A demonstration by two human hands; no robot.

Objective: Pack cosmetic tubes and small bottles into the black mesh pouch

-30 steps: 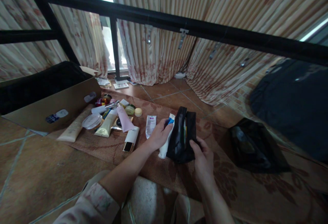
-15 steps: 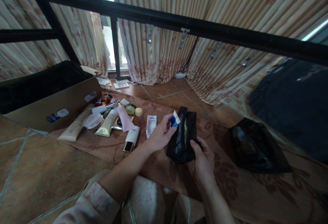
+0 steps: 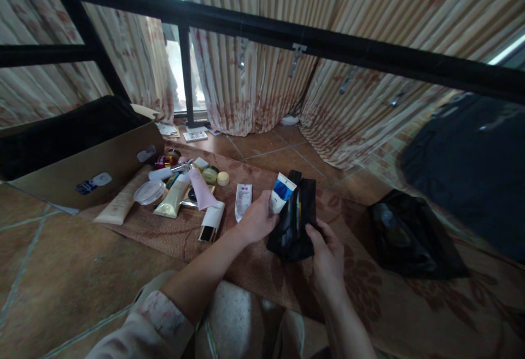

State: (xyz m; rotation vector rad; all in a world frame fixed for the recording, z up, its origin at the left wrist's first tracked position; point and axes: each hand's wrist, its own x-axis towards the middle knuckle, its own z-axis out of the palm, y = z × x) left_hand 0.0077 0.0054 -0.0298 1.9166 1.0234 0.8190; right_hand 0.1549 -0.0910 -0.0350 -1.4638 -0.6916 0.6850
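My left hand [image 3: 260, 218] is closed on a white and blue squeeze tube [image 3: 283, 192], its flat end pointing up and away. The tube is over the left edge of a black pouch [image 3: 307, 200], which gapes along its top and shows something yellowish inside. My right hand [image 3: 327, 244] pinches the pouch's right side near the front. Just left of my left hand lies a white sachet with a pink mark [image 3: 243, 201]. A white bottle with a dark, gold-edged cap [image 3: 211, 222] rests further left.
Several cosmetics, among them a pink tube [image 3: 202, 189], a pale gold tube [image 3: 172, 197] and a beige tube [image 3: 123, 200], lie on the brown mat [image 3: 164, 238]. A cardboard box [image 3: 53, 192] stands left, a black bag [image 3: 414, 238] right. A dark metal rail [image 3: 266, 22] crosses above.
The tube in my left hand has turned and now shows much more of its white and blue side. My right hand and the pouch have hardly moved.
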